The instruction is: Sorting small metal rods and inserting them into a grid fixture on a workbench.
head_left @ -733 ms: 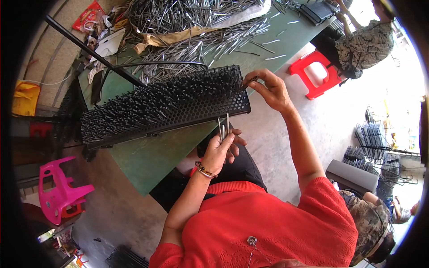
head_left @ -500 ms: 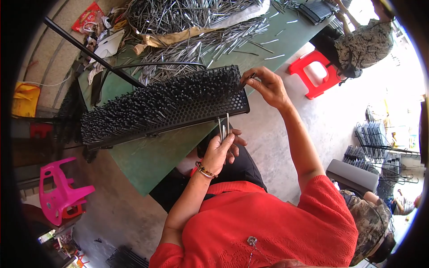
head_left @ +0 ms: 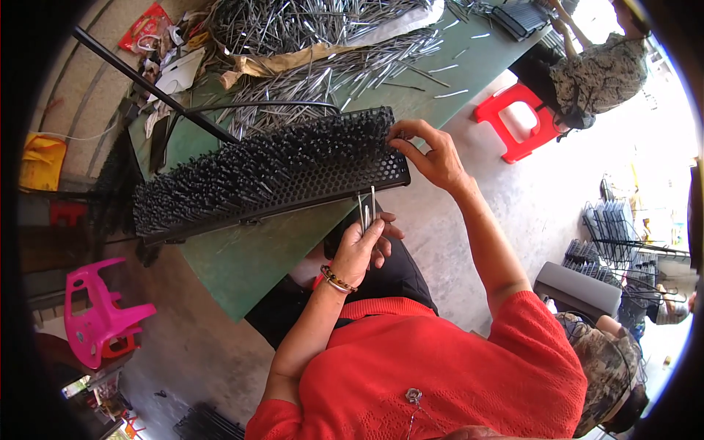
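Note:
A long black perforated rack [head_left: 345, 181] lies slantwise across the table, packed with upright black-tipped rods [head_left: 242, 169]. Rows of bare holes show along its near right part. My left hand [head_left: 359, 249] is closed round a few thin silvery metal strips [head_left: 367, 213], just below the rack's near edge; their upper ends reach that edge. At the rack's right end my right hand [head_left: 436, 158] has thumb and forefinger pinched together among the last rods. Whatever sits between those fingertips is hidden.
A heap of loose metal strips [head_left: 286, 37] covers the far side of the green table [head_left: 235, 271]. A black pole [head_left: 147, 84] crosses at left. A red stool [head_left: 517, 121] and a seated person [head_left: 601, 73] are at right, a pink chair [head_left: 99, 315] at left.
My right hand has moved slightly left and down to the rack's end rods. The dark piece seen in its fingers before no longer shows clearly. My left hand has hardly moved.

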{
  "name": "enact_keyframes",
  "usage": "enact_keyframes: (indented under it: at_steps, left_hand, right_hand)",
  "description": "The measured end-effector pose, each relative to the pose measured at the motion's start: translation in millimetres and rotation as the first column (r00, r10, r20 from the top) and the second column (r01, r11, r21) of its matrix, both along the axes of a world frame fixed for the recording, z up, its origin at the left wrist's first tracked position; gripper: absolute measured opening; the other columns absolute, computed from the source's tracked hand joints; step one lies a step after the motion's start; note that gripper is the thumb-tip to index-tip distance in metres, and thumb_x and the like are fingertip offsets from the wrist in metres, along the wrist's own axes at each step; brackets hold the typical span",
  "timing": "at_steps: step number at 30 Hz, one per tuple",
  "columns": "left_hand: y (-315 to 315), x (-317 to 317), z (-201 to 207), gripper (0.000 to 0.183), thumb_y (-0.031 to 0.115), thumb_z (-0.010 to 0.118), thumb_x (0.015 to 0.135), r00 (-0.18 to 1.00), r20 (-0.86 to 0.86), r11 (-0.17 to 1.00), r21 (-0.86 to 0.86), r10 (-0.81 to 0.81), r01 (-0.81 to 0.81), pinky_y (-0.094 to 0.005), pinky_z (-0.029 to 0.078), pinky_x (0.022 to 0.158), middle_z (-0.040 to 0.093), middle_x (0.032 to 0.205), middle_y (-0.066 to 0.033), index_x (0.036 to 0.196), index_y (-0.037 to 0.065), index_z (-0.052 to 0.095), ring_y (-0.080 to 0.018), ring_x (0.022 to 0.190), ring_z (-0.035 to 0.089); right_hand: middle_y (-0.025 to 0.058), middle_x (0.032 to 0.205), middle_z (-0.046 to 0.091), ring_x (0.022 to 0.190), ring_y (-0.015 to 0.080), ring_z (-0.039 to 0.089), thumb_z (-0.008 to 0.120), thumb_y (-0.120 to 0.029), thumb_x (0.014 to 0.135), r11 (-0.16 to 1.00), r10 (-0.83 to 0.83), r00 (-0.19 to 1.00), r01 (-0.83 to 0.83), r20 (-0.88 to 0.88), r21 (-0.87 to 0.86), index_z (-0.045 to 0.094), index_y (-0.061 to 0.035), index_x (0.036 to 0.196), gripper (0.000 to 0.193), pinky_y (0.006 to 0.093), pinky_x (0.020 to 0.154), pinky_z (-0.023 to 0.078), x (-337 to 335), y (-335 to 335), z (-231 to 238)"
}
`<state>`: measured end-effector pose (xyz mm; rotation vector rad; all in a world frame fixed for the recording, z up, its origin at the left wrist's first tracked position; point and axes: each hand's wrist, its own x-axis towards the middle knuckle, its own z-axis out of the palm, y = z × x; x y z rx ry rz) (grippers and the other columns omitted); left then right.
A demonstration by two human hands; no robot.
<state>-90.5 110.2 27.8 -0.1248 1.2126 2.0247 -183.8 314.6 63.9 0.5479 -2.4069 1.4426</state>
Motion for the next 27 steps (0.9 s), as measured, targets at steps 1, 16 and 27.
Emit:
enact_keyframes:
  at_steps: [1,16,27]
  left_hand:
    - [0,0,0,0.027,0.026,0.047,0.098,1.0,0.003,1.0,-0.002,0.001,-0.001,-0.0157,0.04,0.042,0.065,0.091,-0.0078,0.113,0.005,0.053,-0.0044,0.062,0.053]
    - [-9,-3,8,0.034,0.031,0.043,0.1,1.0,-0.006,0.995,0.095,-0.016,0.016,-0.02,0.049,0.052,0.065,0.096,-0.0104,0.117,0.003,0.05,-0.0087,0.069,0.059]
    - [-34,-3,23,0.038,0.034,0.036,0.101,0.994,-0.071,0.982,0.164,-0.086,0.097,-0.0278,0.056,0.064,0.065,0.1,-0.0115,0.118,0.003,0.05,-0.0155,0.084,0.065]
  right_hand:
    - [0.009,0.092,0.065,0.086,0.0236,0.064,0.066,-0.006,0.083,1.0,-0.017,1.0,0.016,-0.015,-0.026,0.062,-0.0071,0.108,0.025,0.0331,0.073,0.051,1,-3,1]
    - [0.0104,0.094,0.064,0.084,0.0196,0.063,0.067,-0.001,0.081,0.98,-0.197,0.975,0.197,-0.1,-0.009,0.066,0.0,0.098,0.017,0.0291,0.072,0.05,24,-18,10]
    - [0.0025,0.074,0.063,0.069,0.0051,0.054,0.069,-0.021,0.086,0.932,0.346,0.619,-0.141,0.705,-0.334,0.066,0.0039,0.092,0.025,0.0246,0.059,0.045,45,-64,13]
